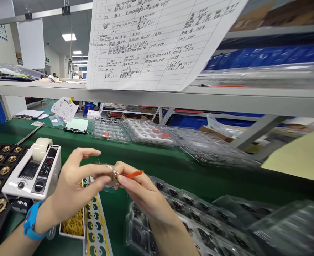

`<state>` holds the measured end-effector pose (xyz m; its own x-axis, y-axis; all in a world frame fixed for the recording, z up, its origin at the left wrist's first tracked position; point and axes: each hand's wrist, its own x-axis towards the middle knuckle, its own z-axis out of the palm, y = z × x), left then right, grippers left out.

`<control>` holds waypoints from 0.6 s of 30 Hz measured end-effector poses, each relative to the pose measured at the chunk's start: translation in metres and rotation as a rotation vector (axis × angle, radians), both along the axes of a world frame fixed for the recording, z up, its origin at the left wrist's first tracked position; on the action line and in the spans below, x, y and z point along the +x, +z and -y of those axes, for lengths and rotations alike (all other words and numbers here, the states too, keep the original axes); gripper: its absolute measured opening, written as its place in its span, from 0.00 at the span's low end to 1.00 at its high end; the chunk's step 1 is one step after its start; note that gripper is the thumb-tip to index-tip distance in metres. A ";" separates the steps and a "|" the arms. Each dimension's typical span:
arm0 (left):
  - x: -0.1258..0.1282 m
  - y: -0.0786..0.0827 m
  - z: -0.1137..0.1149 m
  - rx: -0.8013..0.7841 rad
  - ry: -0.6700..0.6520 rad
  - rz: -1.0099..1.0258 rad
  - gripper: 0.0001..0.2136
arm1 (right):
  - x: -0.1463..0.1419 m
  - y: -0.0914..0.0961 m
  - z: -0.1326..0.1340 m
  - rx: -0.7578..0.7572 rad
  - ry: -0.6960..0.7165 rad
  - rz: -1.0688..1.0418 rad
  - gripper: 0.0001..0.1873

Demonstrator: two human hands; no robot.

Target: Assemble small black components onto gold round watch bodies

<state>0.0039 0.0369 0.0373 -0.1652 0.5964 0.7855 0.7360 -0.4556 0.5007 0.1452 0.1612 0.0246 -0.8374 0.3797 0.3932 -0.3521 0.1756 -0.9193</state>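
Over the green bench [116, 217], right of the white tape dispenser [36, 176], your left hand [75, 177] pinches a shiny round part [115, 175]; your right hand [139, 185] meets it there, clamped on an orange stick [134, 174].

Strip [135, 174] is orng, wristband [31, 221] blue, bench [115, 217] grn.

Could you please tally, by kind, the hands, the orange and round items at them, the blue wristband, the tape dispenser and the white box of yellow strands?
Hands: 2 (left hand, right hand)
Orange item: 1
Round item: 1
Blue wristband: 1
Tape dispenser: 1
White box of yellow strands: 1
Total: 7
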 end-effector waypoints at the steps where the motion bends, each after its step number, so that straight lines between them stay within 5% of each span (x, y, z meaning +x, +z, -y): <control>1: 0.002 -0.001 -0.001 -0.038 -0.053 0.011 0.09 | 0.000 0.000 0.002 -0.019 0.008 -0.004 0.22; 8: -0.003 -0.004 -0.007 -0.147 -0.277 0.055 0.15 | -0.005 -0.006 0.015 -0.149 -0.007 0.047 0.22; 14: -0.002 0.003 -0.004 -0.204 -0.311 0.060 0.16 | -0.006 -0.017 0.020 -0.303 0.041 0.089 0.20; 18: -0.003 -0.018 0.034 -0.248 -0.096 0.257 0.23 | -0.003 -0.034 -0.010 -0.238 -0.161 0.032 0.21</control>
<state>0.0007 0.0029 0.0197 -0.2729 0.7855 0.5555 0.5316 -0.3581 0.7676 0.1419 0.1711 -0.0099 -0.7696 0.5871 0.2511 -0.3070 0.0047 -0.9517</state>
